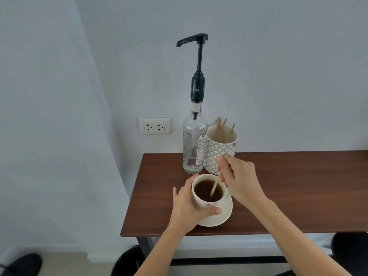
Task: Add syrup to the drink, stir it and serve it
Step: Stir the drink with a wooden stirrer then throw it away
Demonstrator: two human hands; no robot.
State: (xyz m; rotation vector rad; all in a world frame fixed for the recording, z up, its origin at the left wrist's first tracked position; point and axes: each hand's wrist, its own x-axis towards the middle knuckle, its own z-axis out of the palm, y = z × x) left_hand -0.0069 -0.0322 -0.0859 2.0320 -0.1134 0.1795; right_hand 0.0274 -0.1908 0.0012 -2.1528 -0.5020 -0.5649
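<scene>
A cream cup (201,204) of dark drink stands on a cream saucer (225,214) near the front left of the brown table (288,188). My left hand (187,206) wraps around the cup's left side. My right hand (239,176) pinches a wooden stir stick (215,186) whose lower end dips into the drink. Behind the cup stands a clear glass syrup bottle (193,144) with a tall black pump, its spout pointing left.
A patterned paper cup (220,150) with a few wooden sticks stands right of the bottle. A wall socket (154,125) is on the white wall. A dark bin (129,261) sits under the table; a black stool edge (350,250) is at the lower right.
</scene>
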